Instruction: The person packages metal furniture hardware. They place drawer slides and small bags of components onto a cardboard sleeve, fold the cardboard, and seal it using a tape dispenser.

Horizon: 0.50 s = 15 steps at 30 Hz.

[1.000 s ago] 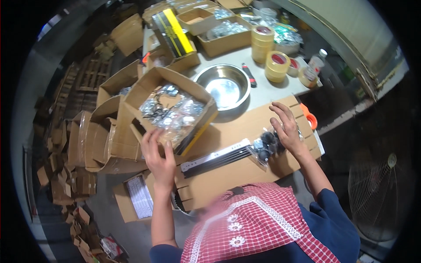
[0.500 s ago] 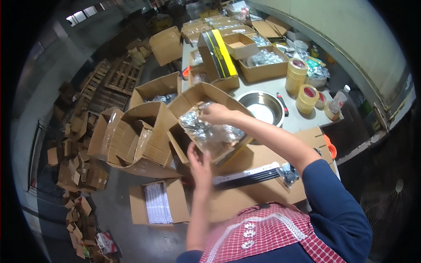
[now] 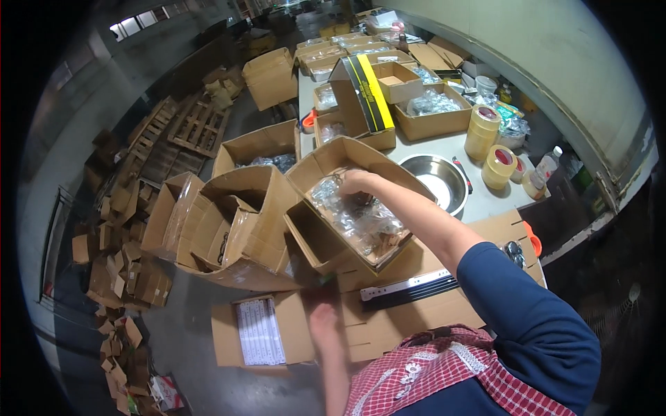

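Note:
My right hand (image 3: 356, 182) reaches into a tilted cardboard box (image 3: 399, 173), fingers curled down among clear plastic bags (image 3: 364, 220) of small parts. What those fingers hold, if anything, is hidden. Below the box, my left hand (image 3: 325, 324) is smeared by motion, beside an open carton (image 3: 298, 320) of white packed strips (image 3: 261, 333). To its right, black and silver slide rails (image 3: 409, 290) lie on a flat cardboard sheet (image 3: 437, 310). A small bag of black parts (image 3: 513, 254) sits past my right upper arm.
Large open cartons (image 3: 236, 229) crowd the left side. Behind the tilted box stand a steel bowl (image 3: 444, 184), tape rolls (image 3: 499, 166), a bottle (image 3: 547, 168) and a black-and-yellow box (image 3: 368, 97). Wooden pallets (image 3: 198, 125) and scrap cardboard lie on the floor.
My left hand has dropped away from the tilted box toward the carton of strips. My right hand stays in the box, deeper among the bags. The view has shifted slightly.

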Available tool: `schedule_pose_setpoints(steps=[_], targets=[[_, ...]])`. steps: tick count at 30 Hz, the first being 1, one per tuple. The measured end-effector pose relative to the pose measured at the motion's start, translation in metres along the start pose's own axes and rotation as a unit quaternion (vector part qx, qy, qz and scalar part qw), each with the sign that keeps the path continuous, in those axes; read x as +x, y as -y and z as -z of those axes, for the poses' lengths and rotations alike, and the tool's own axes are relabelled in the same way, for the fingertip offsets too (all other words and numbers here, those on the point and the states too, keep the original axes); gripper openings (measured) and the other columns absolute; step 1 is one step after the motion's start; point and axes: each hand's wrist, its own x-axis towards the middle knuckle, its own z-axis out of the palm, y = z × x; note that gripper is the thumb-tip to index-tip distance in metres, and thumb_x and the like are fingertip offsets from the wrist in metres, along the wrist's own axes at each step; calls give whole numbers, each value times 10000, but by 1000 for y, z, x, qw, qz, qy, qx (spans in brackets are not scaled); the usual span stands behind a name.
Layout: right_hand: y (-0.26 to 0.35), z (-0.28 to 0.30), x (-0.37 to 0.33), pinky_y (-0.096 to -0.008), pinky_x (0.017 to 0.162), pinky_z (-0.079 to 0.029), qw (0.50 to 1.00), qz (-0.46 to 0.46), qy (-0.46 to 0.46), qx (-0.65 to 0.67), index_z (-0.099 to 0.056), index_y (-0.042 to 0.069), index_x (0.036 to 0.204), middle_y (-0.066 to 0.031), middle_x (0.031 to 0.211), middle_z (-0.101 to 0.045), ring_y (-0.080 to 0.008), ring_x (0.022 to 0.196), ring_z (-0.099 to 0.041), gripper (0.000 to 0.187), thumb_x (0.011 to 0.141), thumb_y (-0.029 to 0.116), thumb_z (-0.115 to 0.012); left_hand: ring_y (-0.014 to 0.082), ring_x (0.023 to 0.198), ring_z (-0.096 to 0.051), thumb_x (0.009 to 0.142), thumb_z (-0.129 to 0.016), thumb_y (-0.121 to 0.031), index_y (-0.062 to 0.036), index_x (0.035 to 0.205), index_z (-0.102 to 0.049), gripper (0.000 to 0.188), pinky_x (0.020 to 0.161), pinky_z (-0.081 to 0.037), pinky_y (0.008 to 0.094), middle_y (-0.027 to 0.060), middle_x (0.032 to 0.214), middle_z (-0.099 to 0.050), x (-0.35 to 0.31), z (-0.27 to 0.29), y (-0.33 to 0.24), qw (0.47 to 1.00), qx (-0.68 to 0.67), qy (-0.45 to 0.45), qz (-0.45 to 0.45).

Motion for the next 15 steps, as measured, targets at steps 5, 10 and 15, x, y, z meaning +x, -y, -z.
schedule_pose_setpoints(steps=[5, 10, 15], targets=[[-34, -1, 14, -387, 863, -573, 1000, 21, -14, 3, -757, 50, 1076, -132, 1115, -743, -280, 1026, -712, 488, 711, 369, -809, 193, 1168, -606, 984, -592, -66, -10, 1343, -515, 372, 940, -500, 303, 120, 1318, -582, 13, -27, -18, 999, 6, 34, 11], [-8, 5, -9, -365, 779, -601, 994, 41, 82, -52, -754, 68, 1055, -140, 1013, -755, -245, 935, -736, 444, 700, 314, -857, 151, 1053, -624, 968, -614, -57, 4, 1268, -589, 307, 918, -495, 282, 68, 1147, -658, 42, -32, 1, 992, 38, 110, -48], [-15, 36, -33, -386, 769, -586, 983, 91, -39, -157, -762, 31, 929, -144, 884, -755, -277, 869, -744, 262, 746, 218, -739, 123, 997, -628, 962, -620, -33, 21, 1205, -637, 250, 906, -485, 262, 52, 1111, -684, 33, -58, -15, 984, 98, 133, -59]])
